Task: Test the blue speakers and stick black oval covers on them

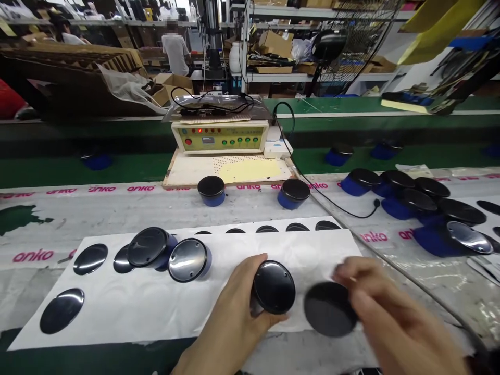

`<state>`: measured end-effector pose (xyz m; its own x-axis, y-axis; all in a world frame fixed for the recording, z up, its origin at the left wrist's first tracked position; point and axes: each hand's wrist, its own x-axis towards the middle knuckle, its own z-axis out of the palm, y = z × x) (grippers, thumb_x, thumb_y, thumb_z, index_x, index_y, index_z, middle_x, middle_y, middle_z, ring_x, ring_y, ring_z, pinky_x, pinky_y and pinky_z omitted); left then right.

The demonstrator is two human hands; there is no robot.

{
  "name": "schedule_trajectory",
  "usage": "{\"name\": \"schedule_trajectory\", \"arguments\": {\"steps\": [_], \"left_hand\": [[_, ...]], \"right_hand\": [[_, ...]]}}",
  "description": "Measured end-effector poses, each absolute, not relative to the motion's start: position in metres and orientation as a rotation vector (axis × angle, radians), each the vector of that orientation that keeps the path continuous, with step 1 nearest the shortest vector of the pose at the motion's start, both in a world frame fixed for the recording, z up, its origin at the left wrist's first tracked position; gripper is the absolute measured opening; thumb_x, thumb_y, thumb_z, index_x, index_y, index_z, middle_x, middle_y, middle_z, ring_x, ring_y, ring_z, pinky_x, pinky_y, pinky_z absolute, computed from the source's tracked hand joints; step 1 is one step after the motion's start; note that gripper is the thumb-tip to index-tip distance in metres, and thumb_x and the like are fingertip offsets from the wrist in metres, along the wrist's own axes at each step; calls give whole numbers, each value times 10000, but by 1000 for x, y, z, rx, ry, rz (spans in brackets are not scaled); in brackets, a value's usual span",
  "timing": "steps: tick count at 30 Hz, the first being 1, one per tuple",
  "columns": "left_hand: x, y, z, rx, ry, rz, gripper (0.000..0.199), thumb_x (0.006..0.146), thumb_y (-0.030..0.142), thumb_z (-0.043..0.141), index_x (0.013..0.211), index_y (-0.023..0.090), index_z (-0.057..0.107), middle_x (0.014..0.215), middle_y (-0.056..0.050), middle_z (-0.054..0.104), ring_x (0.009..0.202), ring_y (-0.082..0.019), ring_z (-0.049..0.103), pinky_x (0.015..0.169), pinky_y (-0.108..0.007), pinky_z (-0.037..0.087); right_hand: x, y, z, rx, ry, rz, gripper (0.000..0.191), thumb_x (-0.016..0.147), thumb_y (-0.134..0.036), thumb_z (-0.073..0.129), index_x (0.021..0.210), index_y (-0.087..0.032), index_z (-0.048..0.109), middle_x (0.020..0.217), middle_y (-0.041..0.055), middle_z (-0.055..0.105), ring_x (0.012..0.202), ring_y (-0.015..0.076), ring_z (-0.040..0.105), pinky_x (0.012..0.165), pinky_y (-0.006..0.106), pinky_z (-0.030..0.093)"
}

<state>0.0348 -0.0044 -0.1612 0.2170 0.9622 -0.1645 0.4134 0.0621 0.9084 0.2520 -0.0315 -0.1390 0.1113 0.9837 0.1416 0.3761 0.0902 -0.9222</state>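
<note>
My left hand [240,307] is wrapped round a short round housing with a glossy black face [274,287], tilted toward me; two small holes show near its edge. To the right, my right hand [390,317], blurred by motion, pinches a thin matte black disc [330,309] by its upper right edge. A gap separates the disc from the housing. Beneath both hands lies a white backing sheet [152,312] with several black discs, one of them a glossy disc [62,311] at its left end. Two housings stand on the sheet: a black-topped housing [148,247] and a shinier housing [188,260].
Behind the sheet stand two blue-sided housings, a left one [211,190] and a right one [294,194]. More housings [410,200] cluster at right. A control box [221,138] sits on a board at the back. A grey cable [406,276] crosses the right side.
</note>
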Motion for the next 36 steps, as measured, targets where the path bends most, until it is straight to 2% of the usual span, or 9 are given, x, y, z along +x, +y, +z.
{"name": "schedule_trajectory", "arguments": {"steps": [3, 8, 12, 19, 28, 36], "left_hand": [[34, -3, -160, 1509, 1359, 649, 728, 669, 199, 801, 1314, 316, 484, 1337, 8, 578, 1235, -209, 534, 1059, -361, 427], [34, 0, -160, 1472, 1375, 634, 770, 658, 178, 809, 1340, 282, 467, 1332, -11, 588, 1227, -209, 543, 1066, -359, 424], [35, 0, -159, 1495, 1364, 645, 756, 648, 184, 819, 1322, 265, 485, 1300, -15, 608, 1199, -209, 563, 1050, -352, 438], [34, -1, -159, 1497, 1354, 643, 716, 683, 204, 801, 1318, 270, 476, 1300, -4, 605, 1193, -192, 563, 1042, -330, 438], [34, -1, -159, 1487, 1355, 642, 673, 720, 266, 783, 1317, 288, 474, 1297, -6, 602, 1178, -203, 572, 1015, -336, 460], [32, -1, -163, 1530, 1320, 638, 644, 741, 321, 770, 1306, 281, 465, 1297, -7, 600, 1183, -197, 571, 1026, -336, 460]], "right_hand": [[210, -13, -150, -1337, -1090, 1114, 326, 858, -433, 608, 640, -210, 514, 939, 53, 498, 779, 182, 540, 624, 283, 506], [187, -9, -163, -1353, -939, 1227, 321, 825, -477, 644, 677, -206, 558, 888, 34, 479, 813, 177, 511, 682, 276, 480], [189, -14, -167, -1373, -979, 1212, 266, 848, -460, 626, 747, -218, 579, 921, 39, 491, 864, 196, 521, 715, 297, 474], [185, -13, -164, -1422, -1084, 1006, 275, 847, -387, 649, 650, -214, 567, 889, 21, 475, 814, 151, 512, 669, 230, 462], [180, -14, -158, -1481, -1240, 776, 249, 875, -316, 609, 651, -221, 554, 851, 37, 492, 792, 164, 538, 649, 249, 502], [171, -14, -154, -1501, -1194, 727, 248, 871, -304, 615, 657, -214, 530, 835, 16, 498, 794, 154, 542, 635, 247, 463]]}}
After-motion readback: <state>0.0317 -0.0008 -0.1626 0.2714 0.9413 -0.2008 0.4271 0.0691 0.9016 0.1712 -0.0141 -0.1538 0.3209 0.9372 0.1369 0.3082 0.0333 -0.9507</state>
